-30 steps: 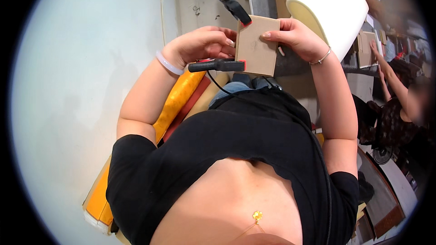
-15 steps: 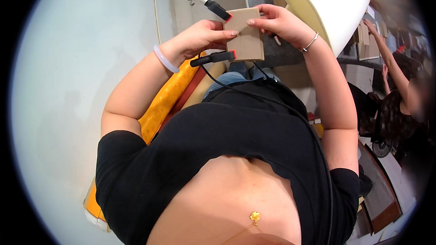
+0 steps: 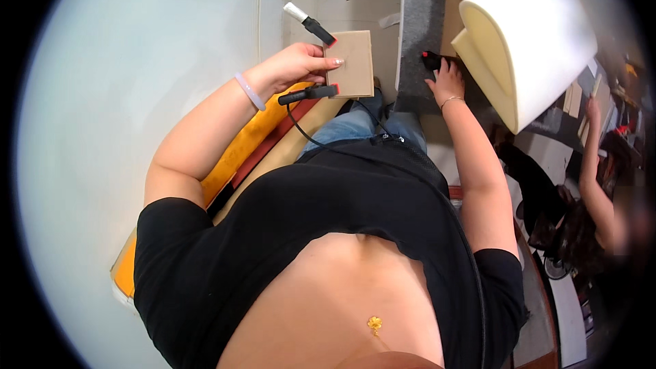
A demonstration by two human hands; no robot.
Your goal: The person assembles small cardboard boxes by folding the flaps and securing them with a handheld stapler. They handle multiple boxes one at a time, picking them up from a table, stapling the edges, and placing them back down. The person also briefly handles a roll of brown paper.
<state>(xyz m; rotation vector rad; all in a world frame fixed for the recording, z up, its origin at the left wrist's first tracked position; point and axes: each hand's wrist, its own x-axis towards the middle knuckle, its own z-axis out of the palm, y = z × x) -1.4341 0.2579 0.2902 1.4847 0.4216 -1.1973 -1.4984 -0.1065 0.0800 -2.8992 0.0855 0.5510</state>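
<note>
My left hand (image 3: 307,68) pinches the left edge of a beige rectangular board (image 3: 353,61), thumb on top and fingers beneath. Two black spring clamps with red pads grip that same edge. The upper clamp (image 3: 318,29), with a white-wrapped handle, sits above my thumb; the lower clamp (image 3: 311,93) is below it. My right hand (image 3: 448,85) is over the grey bench, its thumb spread from the fingers. Its fingertips reach a black clamp-like object (image 3: 432,59) with a red tip, partly hidden by them.
A large cream foam roll (image 3: 523,44) stands right of my right hand on the grey-covered bench (image 3: 420,27). A pale wall (image 3: 137,82) rises at left. Yellow and red rolls (image 3: 256,133) lie beside my left forearm. Another person's arm (image 3: 594,157) is at far right.
My right hand has let go of the board and moved right to the black object on the bench. My left hand keeps the board with both clamps. The view has shifted.
</note>
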